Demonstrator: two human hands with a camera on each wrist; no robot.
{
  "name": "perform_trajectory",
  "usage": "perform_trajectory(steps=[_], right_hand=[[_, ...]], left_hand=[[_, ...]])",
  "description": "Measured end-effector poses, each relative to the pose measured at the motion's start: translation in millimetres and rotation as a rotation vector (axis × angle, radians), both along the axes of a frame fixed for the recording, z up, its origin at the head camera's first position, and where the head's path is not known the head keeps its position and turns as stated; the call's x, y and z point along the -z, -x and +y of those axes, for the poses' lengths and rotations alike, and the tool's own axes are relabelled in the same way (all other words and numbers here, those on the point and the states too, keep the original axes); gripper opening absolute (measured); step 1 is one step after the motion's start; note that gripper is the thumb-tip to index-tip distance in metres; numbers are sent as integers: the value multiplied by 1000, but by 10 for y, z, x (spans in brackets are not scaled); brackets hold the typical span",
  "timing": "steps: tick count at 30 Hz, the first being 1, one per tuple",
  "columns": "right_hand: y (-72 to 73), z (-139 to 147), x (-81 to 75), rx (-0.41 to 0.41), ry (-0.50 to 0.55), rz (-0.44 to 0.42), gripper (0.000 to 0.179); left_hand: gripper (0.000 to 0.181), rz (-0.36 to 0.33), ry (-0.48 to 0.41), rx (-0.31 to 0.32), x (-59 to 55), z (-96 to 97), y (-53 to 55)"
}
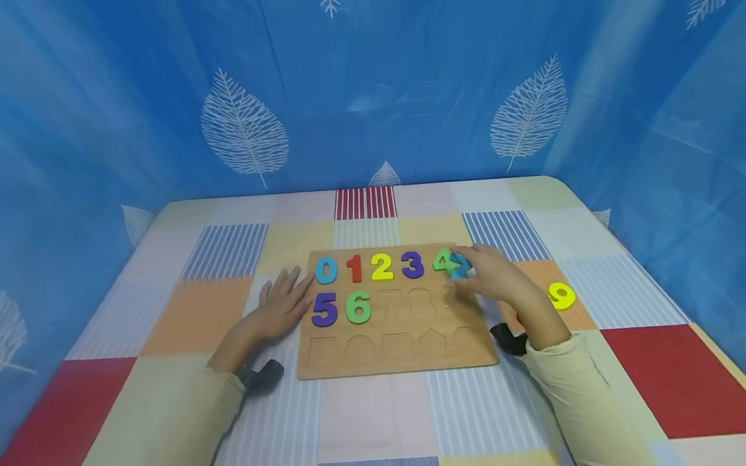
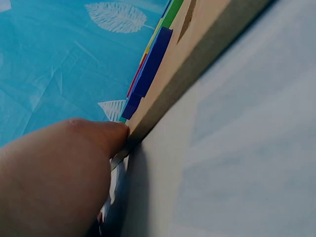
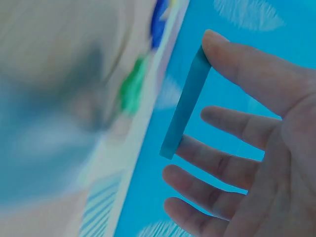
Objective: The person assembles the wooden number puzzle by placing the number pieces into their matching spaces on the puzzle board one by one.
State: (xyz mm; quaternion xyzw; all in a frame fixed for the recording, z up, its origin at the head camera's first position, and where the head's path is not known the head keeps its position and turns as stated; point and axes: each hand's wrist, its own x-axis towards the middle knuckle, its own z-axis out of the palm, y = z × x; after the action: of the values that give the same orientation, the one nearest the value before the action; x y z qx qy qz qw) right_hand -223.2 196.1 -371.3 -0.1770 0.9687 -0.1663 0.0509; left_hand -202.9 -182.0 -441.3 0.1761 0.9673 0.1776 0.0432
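A wooden number board point(image 1: 402, 373) lies flat on the table. Seated in its upper rows are 0 point(image 1: 318, 270), 1 point(image 1: 356, 268), 2 point(image 1: 382, 268), 3 point(image 1: 413, 265), 4 point(image 1: 443, 260), 5 point(image 1: 324, 310) and 6 point(image 1: 358, 307). My right hand point(image 1: 495, 275) pinches a blue number piece point(image 3: 186, 106) between thumb and fingers, above the board's right side near the 4. Its exact digit is partly hidden by the fingers. My left hand point(image 1: 280, 309) rests at the board's left edge, fingers extended; its thumb point(image 2: 116, 134) touches that edge.
A yellow 9 point(image 1: 562, 296) lies on the patchwork tablecloth point(image 1: 373, 421), right of the right forearm. Recesses for 7 point(image 1: 387, 307) and 8 point(image 1: 421, 304) show in the middle row, with shape outlines point(image 1: 396, 345) below. Behind the table hangs a blue leaf-patterned curtain point(image 1: 384, 97).
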Motion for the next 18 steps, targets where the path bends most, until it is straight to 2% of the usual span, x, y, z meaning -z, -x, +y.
perform_trajectory(steps=[5,11,18], right_hand=[[14,-389,-25,-105,4,19,64],[-63,-668,81,-219,-53,53,62],[-179,-871,169,-250,-121,76,62]], left_hand=[[52,1,-6,4,-14,15,61],[53,-21,-13,19,-13,14,100],[53,-9,-26,3,21,-6,45]])
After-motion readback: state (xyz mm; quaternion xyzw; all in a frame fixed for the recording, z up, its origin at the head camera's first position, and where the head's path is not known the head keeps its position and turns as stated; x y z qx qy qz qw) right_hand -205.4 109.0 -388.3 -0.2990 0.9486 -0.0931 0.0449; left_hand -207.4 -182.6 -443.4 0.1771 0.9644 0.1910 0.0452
